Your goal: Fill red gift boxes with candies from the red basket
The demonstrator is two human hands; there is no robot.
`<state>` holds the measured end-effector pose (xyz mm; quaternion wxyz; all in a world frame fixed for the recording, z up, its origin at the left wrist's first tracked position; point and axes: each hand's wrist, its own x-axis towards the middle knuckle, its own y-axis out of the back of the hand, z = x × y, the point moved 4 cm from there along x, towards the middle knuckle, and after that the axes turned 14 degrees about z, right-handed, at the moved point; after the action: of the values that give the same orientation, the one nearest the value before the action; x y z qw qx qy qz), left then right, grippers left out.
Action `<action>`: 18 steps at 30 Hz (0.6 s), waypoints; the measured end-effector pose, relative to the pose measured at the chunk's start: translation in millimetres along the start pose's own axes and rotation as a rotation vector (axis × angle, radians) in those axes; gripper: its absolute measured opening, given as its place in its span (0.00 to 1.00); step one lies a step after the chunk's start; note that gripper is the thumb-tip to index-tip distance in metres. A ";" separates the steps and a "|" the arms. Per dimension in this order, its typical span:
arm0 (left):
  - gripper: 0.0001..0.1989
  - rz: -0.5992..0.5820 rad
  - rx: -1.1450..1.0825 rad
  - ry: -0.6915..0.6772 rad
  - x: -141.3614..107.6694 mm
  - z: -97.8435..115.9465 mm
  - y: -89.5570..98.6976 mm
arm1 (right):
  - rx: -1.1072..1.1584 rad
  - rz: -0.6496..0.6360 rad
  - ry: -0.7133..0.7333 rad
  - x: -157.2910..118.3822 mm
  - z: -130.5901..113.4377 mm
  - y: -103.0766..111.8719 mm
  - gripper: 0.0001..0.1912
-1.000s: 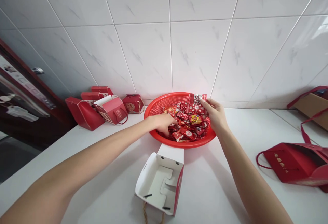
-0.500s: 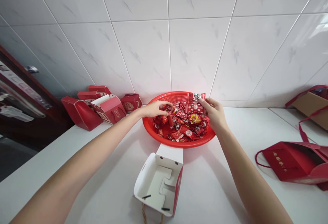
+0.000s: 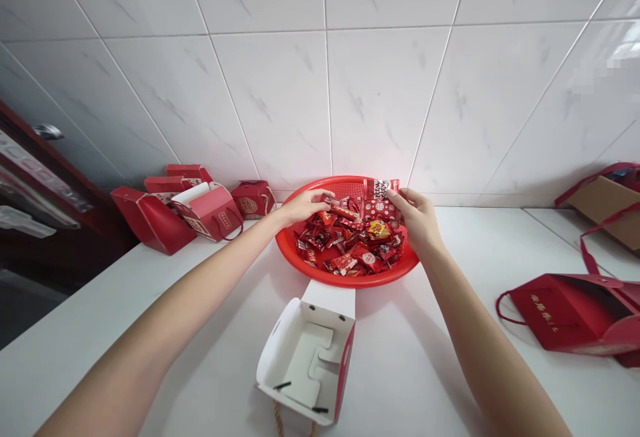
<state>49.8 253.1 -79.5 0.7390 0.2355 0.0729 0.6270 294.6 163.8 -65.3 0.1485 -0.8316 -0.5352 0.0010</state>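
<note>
A red plastic basket (image 3: 345, 282) against the tiled wall holds a heap of red wrapped candies (image 3: 350, 244). Over its back left part, my left hand (image 3: 306, 206) pinches a red candy packet (image 3: 343, 209) by its end. My right hand (image 3: 417, 214), at the basket's right rim, grips a larger red packet (image 3: 381, 200) with white dots and print, held upright between thumb and fingers. In front of the basket lies an open box (image 3: 305, 357), white inside and red outside, its flap reaching the basket and a rope handle at its near edge.
Several red boxes (image 3: 160, 220) stand at the left by the wall, with a small red box (image 3: 251, 198) beside them. At the right lie a red box with a cord handle (image 3: 560, 314) and a brown carton (image 3: 607, 207) with red straps.
My left hand has lifted slightly and now has a candy packet stretching from its fingertips. My right hand has hardly moved. The view has shifted slightly.
</note>
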 end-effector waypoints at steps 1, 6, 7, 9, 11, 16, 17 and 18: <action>0.21 -0.002 -0.007 0.002 0.1 -1.0 0.0 | -0.001 -0.001 0.000 0.0 0.1 0.2 0.21; 0.22 -0.015 -0.067 0.044 1.8 -7.0 1.4 | -0.006 0.004 0.005 0.3 0.4 0.7 0.21; 0.22 -0.011 -0.075 0.043 2.6 -8.0 1.9 | -0.005 0.004 0.006 0.2 0.2 0.5 0.21; 0.21 0.000 -0.082 0.035 3.9 -10.0 2.8 | -0.002 0.002 0.004 -0.2 -0.3 -0.1 0.21; 0.21 0.005 -0.078 0.035 4.5 -11.7 3.4 | -0.003 0.005 0.002 -0.5 -0.6 -0.5 0.21; 0.21 0.012 -0.042 0.021 4.4 -13.4 3.8 | -0.012 0.012 0.006 -0.1 0.0 -0.2 0.20; 0.21 0.010 -0.030 0.013 4.5 -13.6 3.3 | -0.014 0.010 0.010 0.2 0.4 0.0 0.20; 0.21 0.005 -0.015 0.006 4.8 -14.0 2.6 | -0.016 0.008 0.015 0.4 0.6 0.1 0.19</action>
<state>42.8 261.6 -89.7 0.7388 0.2283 0.0697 0.6302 294.8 164.2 -65.9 0.1457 -0.8349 -0.5308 -0.0088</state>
